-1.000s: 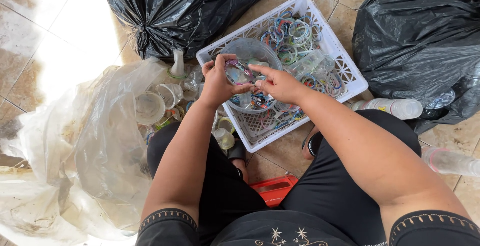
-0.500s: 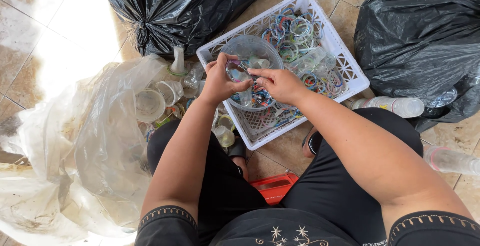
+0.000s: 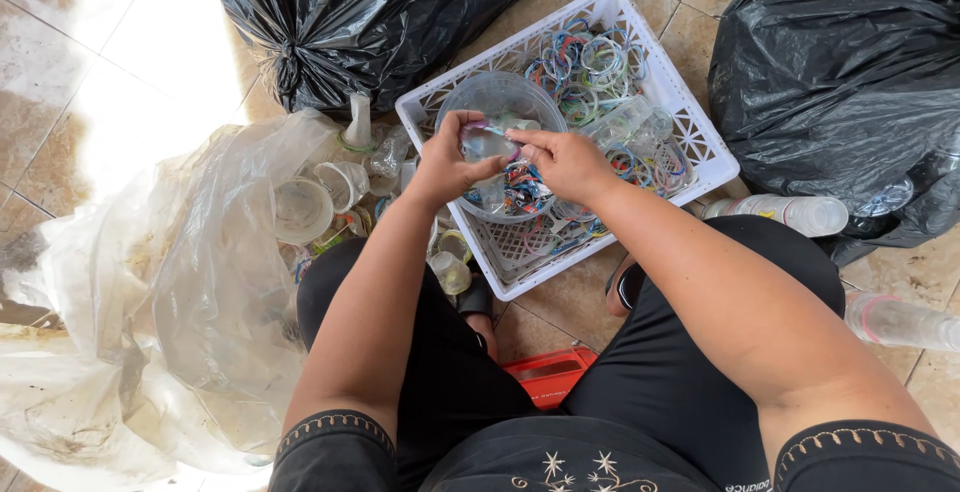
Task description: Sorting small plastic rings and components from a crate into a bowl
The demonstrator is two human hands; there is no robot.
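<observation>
- Head view, change: both hands sit slightly higher over the white plastic crate (image 3: 690, 127) than half a second ago; the grip is unchanged.
- Left hand (image 3: 445, 162): fingers closed around a small clear plastic bottle (image 3: 487, 142), held above the clear round bowl (image 3: 480, 97).
- Right hand (image 3: 565, 162): fingertips pinched at the bottle's neck end, touching it.
- Bowl: inside the crate, beside loose coloured plastic rings (image 3: 600, 57).
- Surroundings: black rubbish bags (image 3: 840, 72) behind; clear sack of cups (image 3: 180, 282) on the left.

Two black bags (image 3: 370, 22), one white crate (image 3: 690, 122)
</observation>
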